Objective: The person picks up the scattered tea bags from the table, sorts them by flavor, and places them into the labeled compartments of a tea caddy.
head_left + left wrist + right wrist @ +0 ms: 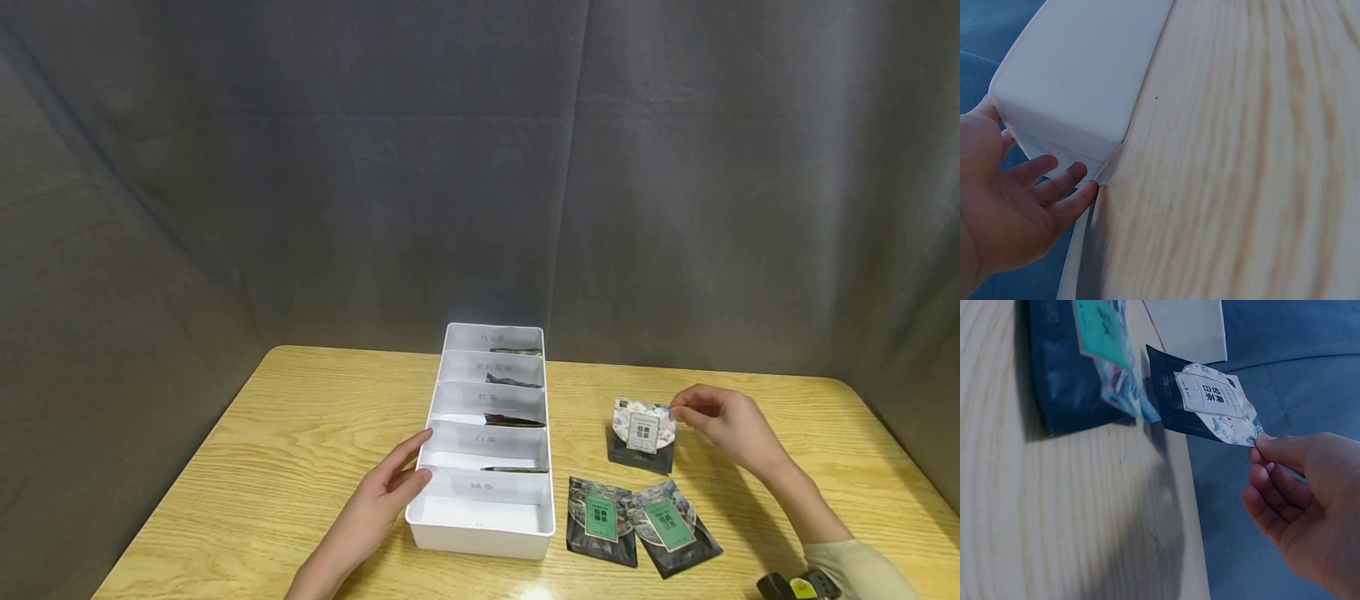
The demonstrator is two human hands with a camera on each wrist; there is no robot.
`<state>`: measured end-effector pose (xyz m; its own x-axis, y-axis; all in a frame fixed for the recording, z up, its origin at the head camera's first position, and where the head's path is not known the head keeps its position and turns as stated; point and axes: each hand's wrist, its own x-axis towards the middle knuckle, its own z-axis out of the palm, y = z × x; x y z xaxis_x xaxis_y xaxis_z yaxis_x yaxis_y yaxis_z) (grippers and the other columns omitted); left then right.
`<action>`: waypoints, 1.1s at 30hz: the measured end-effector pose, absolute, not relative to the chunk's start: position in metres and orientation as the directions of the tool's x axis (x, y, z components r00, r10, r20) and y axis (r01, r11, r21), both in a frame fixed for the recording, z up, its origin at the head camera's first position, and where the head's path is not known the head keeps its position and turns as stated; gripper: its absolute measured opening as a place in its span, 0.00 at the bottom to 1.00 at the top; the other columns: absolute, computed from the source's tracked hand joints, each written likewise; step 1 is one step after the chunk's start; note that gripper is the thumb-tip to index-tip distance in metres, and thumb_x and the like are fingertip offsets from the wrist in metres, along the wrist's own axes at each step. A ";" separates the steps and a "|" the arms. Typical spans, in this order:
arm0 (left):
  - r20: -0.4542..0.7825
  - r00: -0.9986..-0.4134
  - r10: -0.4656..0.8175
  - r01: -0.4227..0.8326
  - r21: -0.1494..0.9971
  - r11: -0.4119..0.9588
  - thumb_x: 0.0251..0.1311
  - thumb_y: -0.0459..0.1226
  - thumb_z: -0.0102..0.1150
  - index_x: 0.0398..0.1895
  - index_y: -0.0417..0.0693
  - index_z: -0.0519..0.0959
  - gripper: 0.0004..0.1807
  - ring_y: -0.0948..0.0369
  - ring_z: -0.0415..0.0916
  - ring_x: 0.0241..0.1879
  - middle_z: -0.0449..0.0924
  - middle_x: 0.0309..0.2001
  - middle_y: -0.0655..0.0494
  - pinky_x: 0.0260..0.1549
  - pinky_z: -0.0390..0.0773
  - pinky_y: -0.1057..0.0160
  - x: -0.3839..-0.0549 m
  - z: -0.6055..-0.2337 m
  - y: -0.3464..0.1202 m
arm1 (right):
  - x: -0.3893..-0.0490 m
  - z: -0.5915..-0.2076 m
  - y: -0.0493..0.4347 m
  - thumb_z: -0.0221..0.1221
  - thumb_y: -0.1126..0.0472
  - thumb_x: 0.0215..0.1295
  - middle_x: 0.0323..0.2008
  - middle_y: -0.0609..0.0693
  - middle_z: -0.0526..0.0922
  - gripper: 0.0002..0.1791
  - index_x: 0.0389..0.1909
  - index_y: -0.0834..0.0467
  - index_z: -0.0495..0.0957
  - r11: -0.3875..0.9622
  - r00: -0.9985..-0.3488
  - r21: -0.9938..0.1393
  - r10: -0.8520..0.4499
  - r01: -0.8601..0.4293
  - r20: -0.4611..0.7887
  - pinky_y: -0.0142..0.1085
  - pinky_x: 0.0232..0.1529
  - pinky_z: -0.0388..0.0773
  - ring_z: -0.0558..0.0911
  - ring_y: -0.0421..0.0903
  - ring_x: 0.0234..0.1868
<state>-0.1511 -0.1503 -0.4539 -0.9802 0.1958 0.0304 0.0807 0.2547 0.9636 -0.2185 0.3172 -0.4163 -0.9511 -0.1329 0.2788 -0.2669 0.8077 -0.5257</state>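
My right hand [727, 425] pinches the top corner of a tea packet [642, 437] with a white label, between thumb and fingertips. In the right wrist view this packet [1204, 400] hangs tilted, its dark lower part toward the table. My left hand [382, 492] rests against the left side of a long white divided box [480, 537], its fingers loosely extended. The left wrist view has the fingers [1063, 187] by the box wall [1079, 69]. Packets stand in several of the box's compartments; the nearest compartment has none visible.
Two dark tea packets with green labels lie to the right of the box, a left one [600, 546] and a right one [686, 558], their edges close together. The wooden table [300, 442] ends at a grey curtain [375, 208] behind.
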 end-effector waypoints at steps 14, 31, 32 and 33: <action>0.024 -0.983 0.184 0.072 0.963 0.260 0.68 0.52 0.57 0.71 0.72 0.66 0.28 0.47 0.68 0.68 0.61 0.75 0.50 0.67 0.71 0.48 -0.153 -0.457 -0.150 | -0.202 -0.386 0.283 0.65 0.57 0.66 0.34 0.46 0.87 0.03 0.38 0.51 0.85 0.779 -0.883 -0.501 -0.140 -0.377 0.448 0.27 0.29 0.75 0.79 0.32 0.31; 0.036 -0.981 0.189 0.084 0.965 0.248 0.69 0.50 0.58 0.71 0.68 0.67 0.28 0.47 0.67 0.69 0.61 0.75 0.50 0.66 0.72 0.50 -0.152 -0.456 -0.150 | -0.184 -0.356 0.229 0.68 0.66 0.60 0.34 0.43 0.87 0.08 0.34 0.49 0.87 0.692 -0.757 -0.456 -0.203 -0.560 0.621 0.21 0.34 0.74 0.80 0.30 0.32; 0.040 -0.982 0.187 0.086 0.965 0.248 0.69 0.50 0.58 0.71 0.67 0.67 0.28 0.46 0.68 0.69 0.61 0.75 0.49 0.66 0.72 0.49 -0.151 -0.456 -0.150 | -0.184 -0.354 0.226 0.68 0.67 0.60 0.33 0.43 0.87 0.08 0.34 0.49 0.87 0.683 -0.751 -0.457 -0.206 -0.569 0.627 0.21 0.33 0.74 0.80 0.31 0.32; 0.042 -0.982 0.185 0.088 0.965 0.247 0.69 0.50 0.58 0.71 0.67 0.67 0.28 0.46 0.68 0.69 0.61 0.74 0.49 0.66 0.72 0.49 -0.151 -0.456 -0.150 | -0.183 -0.353 0.222 0.69 0.67 0.59 0.33 0.43 0.87 0.08 0.34 0.49 0.87 0.674 -0.744 -0.457 -0.211 -0.580 0.634 0.21 0.33 0.75 0.80 0.31 0.32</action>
